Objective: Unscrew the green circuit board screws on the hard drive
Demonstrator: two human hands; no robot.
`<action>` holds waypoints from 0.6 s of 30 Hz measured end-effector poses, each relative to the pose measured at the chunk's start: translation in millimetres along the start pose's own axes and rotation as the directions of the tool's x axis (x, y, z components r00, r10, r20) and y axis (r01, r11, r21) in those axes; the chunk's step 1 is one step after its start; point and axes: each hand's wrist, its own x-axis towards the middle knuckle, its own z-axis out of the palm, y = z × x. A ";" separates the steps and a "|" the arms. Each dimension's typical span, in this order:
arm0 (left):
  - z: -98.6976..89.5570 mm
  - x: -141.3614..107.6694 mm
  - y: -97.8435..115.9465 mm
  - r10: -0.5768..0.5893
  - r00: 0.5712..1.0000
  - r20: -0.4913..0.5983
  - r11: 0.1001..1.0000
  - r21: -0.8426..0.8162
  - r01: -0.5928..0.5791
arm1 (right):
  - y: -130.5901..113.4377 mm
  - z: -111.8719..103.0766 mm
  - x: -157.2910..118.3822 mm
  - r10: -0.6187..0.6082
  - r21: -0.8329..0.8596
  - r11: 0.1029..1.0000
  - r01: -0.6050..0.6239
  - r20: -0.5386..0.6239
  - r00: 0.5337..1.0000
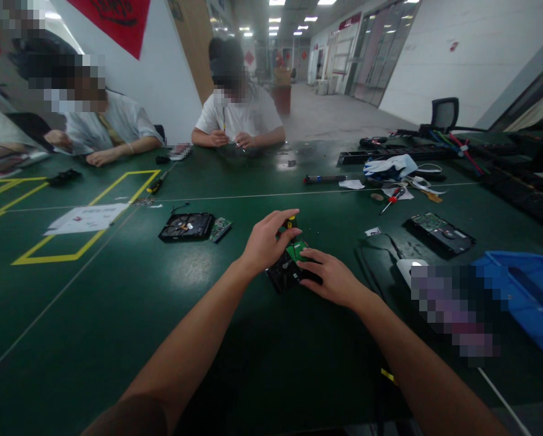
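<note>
In front of me on the green table lies a black hard drive [279, 276] with a green circuit board [295, 251] on its upper face. My left hand [266, 239] is closed around a screwdriver with a yellow and black handle [291, 222], held upright over the board; its tip is hard to make out. My right hand [328, 274] grips the right side of the drive, fingers over its edge and on the board. Part of the drive is hidden under that hand.
Left of my hands lie another hard drive [187, 226] and a loose circuit board [220, 229]. To the right are a third drive [440, 233], a cabled white device [405, 266], a blue tray [526, 303] and a red screwdriver [395, 195]. Several people sit across the table.
</note>
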 end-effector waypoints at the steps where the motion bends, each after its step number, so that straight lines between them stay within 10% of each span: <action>1: 0.0 -0.1 -0.1 -0.001 1.000 0.000 1.000 -0.003 0.001 | 0.1 -0.1 -0.1 -0.001 -0.002 1.000 0.001 0.003 1.000; 18: -0.3 -0.2 -3.9 0.005 1.000 -0.020 1.000 -0.002 -0.005 | -0.5 -0.9 -0.8 0.005 -0.009 1.000 -0.005 0.007 1.000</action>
